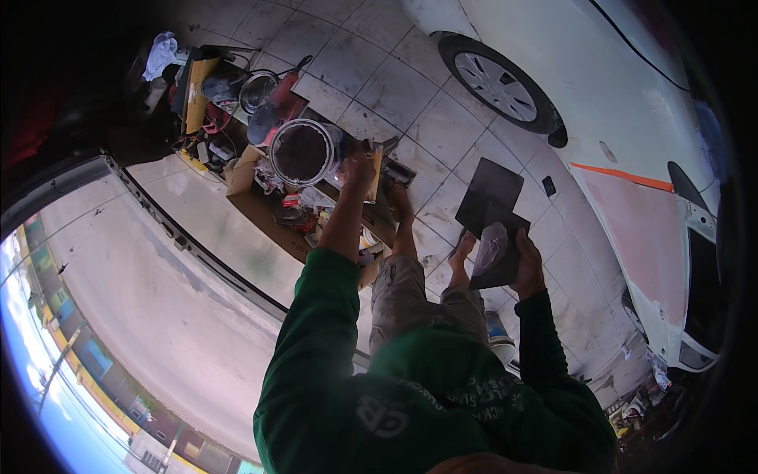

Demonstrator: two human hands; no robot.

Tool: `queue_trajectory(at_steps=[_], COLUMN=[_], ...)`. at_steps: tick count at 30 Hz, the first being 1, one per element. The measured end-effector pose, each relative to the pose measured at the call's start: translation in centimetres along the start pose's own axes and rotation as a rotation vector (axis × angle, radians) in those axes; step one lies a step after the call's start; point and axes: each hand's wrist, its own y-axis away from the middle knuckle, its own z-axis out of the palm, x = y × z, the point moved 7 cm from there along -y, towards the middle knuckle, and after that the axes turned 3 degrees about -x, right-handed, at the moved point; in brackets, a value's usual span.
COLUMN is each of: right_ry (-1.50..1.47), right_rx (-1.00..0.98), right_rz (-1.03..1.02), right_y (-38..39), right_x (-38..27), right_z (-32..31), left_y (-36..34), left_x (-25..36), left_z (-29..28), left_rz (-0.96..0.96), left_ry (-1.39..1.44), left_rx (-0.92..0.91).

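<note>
My right hand [527,267] grips the edge of a dark flat board [499,274]. A pale greyish lump [491,246], which looks like putty, lies on it. A second dark square sheet [491,189] shows just beyond and partly behind the board; whether the two are joined I cannot tell. My left hand [357,170] is closed, beside a round open can [302,152] with a pale rim and dark inside. A tan flat piece [375,172] stands right by its fingers. What that hand holds, if anything, is hidden.
A cardboard box [272,225] of mixed supplies sits under the can. Behind are a red tool [284,88] and a smaller tin [258,91]. A pale car panel [158,237] lies at left. A white car with a wheel [499,83] stands at right on the tiled floor [379,87].
</note>
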Motion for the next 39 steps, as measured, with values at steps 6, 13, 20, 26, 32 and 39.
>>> queue_trajectory(at_steps=[6, 13, 20, 26, 32, 39], right_ry=[-0.036, -0.081, -0.33, -0.33, -0.502, -0.536], right_rx=[0.066, -0.01, -0.156, 0.049, 0.135, 0.176], right_rz=[0.023, -0.049, -0.369, -0.69, -0.948, -1.005], right_y=[3.1, 9.7, 22.8, 35.2, 46.6, 49.5], right_x=[0.6, -0.7, -5.6, -4.1, 2.2, 3.8], right_z=[-1.2, -5.1, -13.3, -28.7, -39.5, -36.9], left_y=[1.0, 17.1, 37.7, 45.2, 57.7, 67.7], left_x=[0.7, 5.0, 16.8, 34.0, 54.7, 60.2], left_z=[-0.4, -4.4, 12.4, 6.6, -15.8, -22.6], left_rz=[0.175, 0.341, -0.029, 0.428, 1.278, 1.637], left_ry=[-0.21, 0.546, 1.425, 1.04, 0.283, -0.335], left_rx=[0.083, 0.025, -1.084, -0.999, -0.943, -0.391])
